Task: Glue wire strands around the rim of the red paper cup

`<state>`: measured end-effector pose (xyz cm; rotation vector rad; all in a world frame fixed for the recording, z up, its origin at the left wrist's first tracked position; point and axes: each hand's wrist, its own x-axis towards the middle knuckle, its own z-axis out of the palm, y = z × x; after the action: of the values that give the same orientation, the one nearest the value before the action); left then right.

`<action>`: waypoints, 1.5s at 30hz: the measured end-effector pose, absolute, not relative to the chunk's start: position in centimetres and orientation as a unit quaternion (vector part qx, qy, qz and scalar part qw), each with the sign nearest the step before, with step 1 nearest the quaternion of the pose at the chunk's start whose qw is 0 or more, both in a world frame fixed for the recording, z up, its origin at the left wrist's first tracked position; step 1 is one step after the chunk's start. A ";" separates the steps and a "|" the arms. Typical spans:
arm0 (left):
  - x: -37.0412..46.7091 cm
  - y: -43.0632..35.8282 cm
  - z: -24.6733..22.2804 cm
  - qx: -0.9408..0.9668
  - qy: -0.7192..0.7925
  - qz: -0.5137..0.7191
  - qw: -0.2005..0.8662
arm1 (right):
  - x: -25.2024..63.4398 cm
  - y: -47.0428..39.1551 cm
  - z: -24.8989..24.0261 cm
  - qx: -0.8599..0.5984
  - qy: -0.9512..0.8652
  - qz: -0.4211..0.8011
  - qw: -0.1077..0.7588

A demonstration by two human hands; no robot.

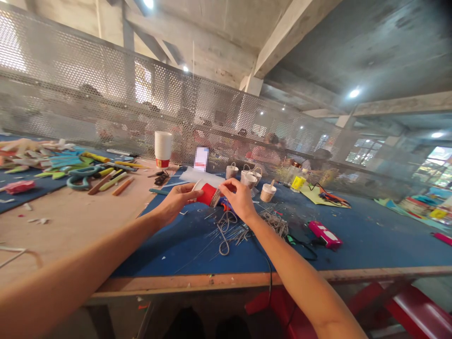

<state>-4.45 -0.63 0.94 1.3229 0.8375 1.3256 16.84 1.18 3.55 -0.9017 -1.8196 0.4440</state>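
Note:
My left hand (181, 198) is closed around a red and white paper cup (208, 194), which lies tilted on its side in the air above the table. Grey cord (215, 199) is wound around the end of the cup at the right. At that end my right hand (240, 197) pinches the cord with thumb and forefinger. Below the hands, a loose length of the same cord loops over the blue mat (158, 256). A blue glue gun (224, 203) lies partly hidden behind my right hand.
Small cord-covered buckets (249, 179) and a cup with a stick (268, 193) stand behind my right hand. Stacked paper cups (163, 147), scissors (84, 179) and markers (112, 181) are at left. A pink device (325, 234) lies at right. A perforated metal screen (116, 99) borders the table.

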 end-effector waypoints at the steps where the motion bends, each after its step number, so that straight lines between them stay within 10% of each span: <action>1: -4.4 -0.6 0.9 0.553 0.349 0.552 0.517 | 16.8 1.2 3.5 -0.374 -0.754 0.184 0.508; 45: -4.4 -1.3 1.4 0.580 0.317 0.538 0.523 | 16.9 1.4 3.4 -0.391 -0.750 0.176 0.504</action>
<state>-4.40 -1.34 1.44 1.3883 0.7578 1.2888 16.89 1.45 3.35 -0.9430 -1.8097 0.4247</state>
